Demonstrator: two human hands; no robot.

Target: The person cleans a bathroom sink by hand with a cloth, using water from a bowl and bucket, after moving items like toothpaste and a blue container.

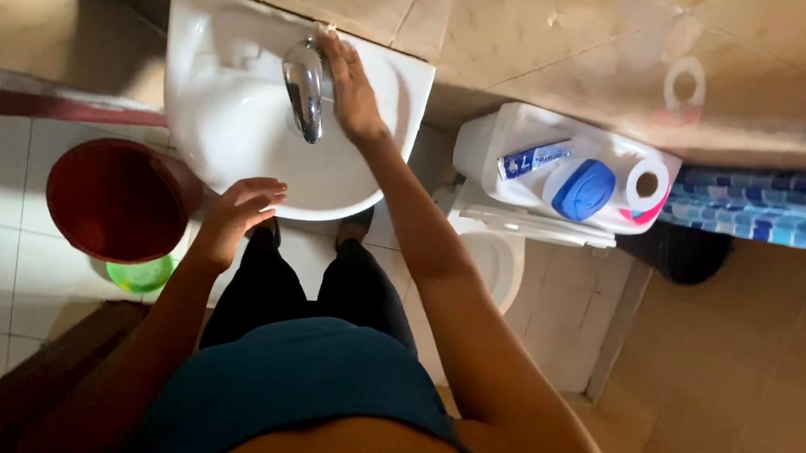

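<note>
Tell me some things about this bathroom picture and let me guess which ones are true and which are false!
1. The right hand is up at the back of the sink, beside the tap. True.
2. The left hand is inside the red bucket. False: it is at the front rim of the sink, apart from the bucket.
3. A roll of toilet paper sits on top of the toilet tank. True.
4. The bucket stands on the toilet. False: it stands on the floor, to the left of the sink.
5. A round blue thing lies on the tank next to the paper roll. True.
</note>
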